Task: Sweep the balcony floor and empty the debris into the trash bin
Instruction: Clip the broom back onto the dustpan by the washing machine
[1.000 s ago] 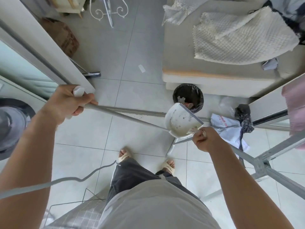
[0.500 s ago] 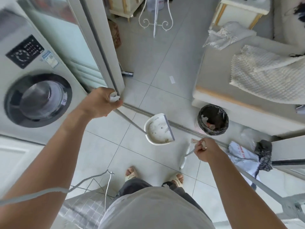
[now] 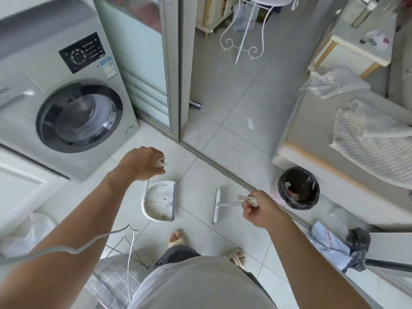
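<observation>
My left hand (image 3: 142,163) grips the top of the handle of a white dustpan (image 3: 158,201), whose pan rests on the pale floor tiles in front of my feet with a few dark specks inside. My right hand (image 3: 256,208) grips the upper end of the white broom (image 3: 217,205), whose narrow head stands on the tiles just right of the dustpan. A small trash bin (image 3: 297,188) lined with a black bag stands to the right of my right hand, by the sliding-door track, with scraps inside.
A grey washing machine (image 3: 64,103) stands at the left beside a sliding glass door (image 3: 156,70). A low platform with a knitted blanket (image 3: 367,152) fills the right. A printed bag and dark cloth (image 3: 343,248) lie at lower right. A wire rack (image 3: 120,248) is near my left foot.
The dustpan came away from the trash bin, swung left and went down onto the tiles. The broom head now stands on the floor beside it. The view turned left toward the washing machine.
</observation>
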The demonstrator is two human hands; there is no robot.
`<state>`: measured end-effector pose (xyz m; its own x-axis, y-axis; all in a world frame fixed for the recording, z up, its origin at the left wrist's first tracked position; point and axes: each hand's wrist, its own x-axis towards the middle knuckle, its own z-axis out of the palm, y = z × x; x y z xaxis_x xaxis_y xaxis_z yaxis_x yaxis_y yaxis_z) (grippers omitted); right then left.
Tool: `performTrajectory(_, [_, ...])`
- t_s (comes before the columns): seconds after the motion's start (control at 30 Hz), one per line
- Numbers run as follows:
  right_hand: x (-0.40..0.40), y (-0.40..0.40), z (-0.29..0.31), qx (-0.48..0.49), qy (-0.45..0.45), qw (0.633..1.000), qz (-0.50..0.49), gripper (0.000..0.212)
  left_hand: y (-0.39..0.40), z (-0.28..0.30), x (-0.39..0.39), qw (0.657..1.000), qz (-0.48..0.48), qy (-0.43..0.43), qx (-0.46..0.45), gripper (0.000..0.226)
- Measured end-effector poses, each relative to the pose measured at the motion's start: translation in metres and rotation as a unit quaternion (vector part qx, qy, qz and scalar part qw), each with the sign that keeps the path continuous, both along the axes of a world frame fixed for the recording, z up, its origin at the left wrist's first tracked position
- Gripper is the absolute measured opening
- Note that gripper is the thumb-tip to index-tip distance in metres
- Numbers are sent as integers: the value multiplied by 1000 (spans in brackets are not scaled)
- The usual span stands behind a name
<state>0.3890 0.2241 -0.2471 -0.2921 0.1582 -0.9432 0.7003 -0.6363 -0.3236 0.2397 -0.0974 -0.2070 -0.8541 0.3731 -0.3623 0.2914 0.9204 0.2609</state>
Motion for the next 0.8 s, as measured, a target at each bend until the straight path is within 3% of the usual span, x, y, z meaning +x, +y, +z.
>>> performTrajectory(0.1, [-15,-21,4,-2,4,999,50,28,-16,-21,3,1000,6,-14,-25,12])
performTrajectory(0.27, [-42,-44,10,9,16,990,139,5,-38,-52,13,995,77,-46,-48,26])
performTrajectory(0.37, [-59,-53,16,7,28,982,188,7,-43,-57,17,986,136,-50,-79,32])
performTrajectory(0.57, [-100,-67,1,-2,25,965,259,7,-50,-60,29,946,255,32,-199,12])
performTrajectory(0.7, [-125,-68,-11,-29,10,957,290,9,-48,-70,43,901,380,33,-205,21])
performTrajectory(0.8, [-144,-59,-19,-51,-8,946,319,12,-45,-76,46,899,406,36,-159,23])
